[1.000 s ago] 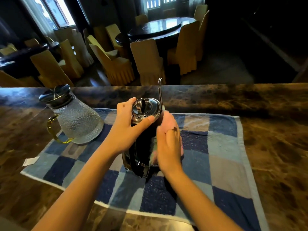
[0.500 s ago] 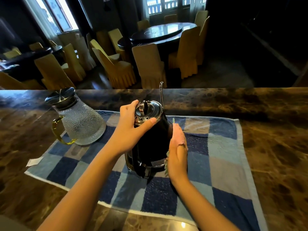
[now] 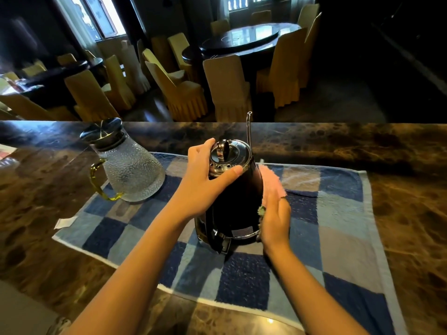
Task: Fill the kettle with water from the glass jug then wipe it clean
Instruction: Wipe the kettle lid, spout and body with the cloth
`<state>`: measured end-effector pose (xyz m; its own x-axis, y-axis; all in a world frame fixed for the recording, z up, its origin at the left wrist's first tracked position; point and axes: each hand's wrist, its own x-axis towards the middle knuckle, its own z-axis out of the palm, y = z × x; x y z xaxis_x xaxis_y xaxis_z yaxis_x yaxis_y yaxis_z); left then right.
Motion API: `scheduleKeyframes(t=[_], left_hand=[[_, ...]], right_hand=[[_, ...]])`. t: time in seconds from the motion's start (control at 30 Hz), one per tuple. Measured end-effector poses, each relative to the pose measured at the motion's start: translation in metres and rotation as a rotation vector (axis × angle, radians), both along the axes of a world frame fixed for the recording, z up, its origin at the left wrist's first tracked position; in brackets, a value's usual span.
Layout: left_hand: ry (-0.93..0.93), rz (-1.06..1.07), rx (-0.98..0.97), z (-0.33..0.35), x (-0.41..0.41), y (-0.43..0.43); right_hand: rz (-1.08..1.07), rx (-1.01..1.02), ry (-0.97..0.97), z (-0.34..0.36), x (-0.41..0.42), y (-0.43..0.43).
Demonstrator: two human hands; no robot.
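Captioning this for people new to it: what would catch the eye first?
The tall black kettle stands mid-frame on a blue checked towel, the left hand gripping its shiny top while the right hand presses a pink cloth to its right side. To its left stands a dimpled glass jug with a dark lid.

Blue checked towel (image 3: 338, 213) spread flat across the brown marble counter (image 3: 399, 153), with a small white slip of paper (image 3: 63, 222) just off its left corner. Beyond the counter, a dark round table (image 3: 242, 42) ringed by yellow-covered chairs (image 3: 227, 88), and daylight in the window (image 3: 101, 18) at far left.
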<state>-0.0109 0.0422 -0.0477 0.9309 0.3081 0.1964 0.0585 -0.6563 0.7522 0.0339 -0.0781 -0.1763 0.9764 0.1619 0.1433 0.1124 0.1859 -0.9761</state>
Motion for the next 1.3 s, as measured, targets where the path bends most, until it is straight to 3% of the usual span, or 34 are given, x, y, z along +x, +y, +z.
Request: scheduleKeyframes(t=[0.13,0.3,0.43,0.53,0.67,0.8,0.93,1.07,1.2,1.3], left_hand=[[-0.007,0.004,0.003,0.001,0.000,-0.001],[-0.006,-0.008,0.016,0.002,0.000,-0.001],[0.019,0.001,0.013,0.002,-0.001,-0.002],[0.013,0.009,0.011,0.002,-0.001,-0.002],[0.004,0.014,0.011,0.001,-0.001,-0.002],[0.012,0.003,0.005,0.003,0.001,-0.002],[0.018,0.011,0.002,0.003,0.000,-0.002],[0.017,0.016,0.006,0.002,-0.001,-0.002],[0.017,0.017,-0.010,0.003,-0.001,-0.003],[0.023,0.016,-0.030,0.004,-0.001,-0.004]], right_hand=[[-0.016,-0.093,-0.085,0.026,0.007,0.015],[0.219,-0.106,-0.138,0.083,0.058,0.024],[0.214,-0.188,0.068,0.042,0.052,0.009],[0.079,-0.046,0.212,0.016,0.013,0.001],[0.013,0.029,0.081,0.057,-0.027,0.003],[0.173,0.004,-0.020,0.098,0.028,0.016],[0.134,-0.124,0.020,0.066,0.045,0.017],[0.000,-0.031,-0.013,0.027,-0.005,0.004],[0.188,0.146,-0.051,0.055,-0.016,0.004],[0.179,0.083,-0.015,0.079,0.019,0.004]])
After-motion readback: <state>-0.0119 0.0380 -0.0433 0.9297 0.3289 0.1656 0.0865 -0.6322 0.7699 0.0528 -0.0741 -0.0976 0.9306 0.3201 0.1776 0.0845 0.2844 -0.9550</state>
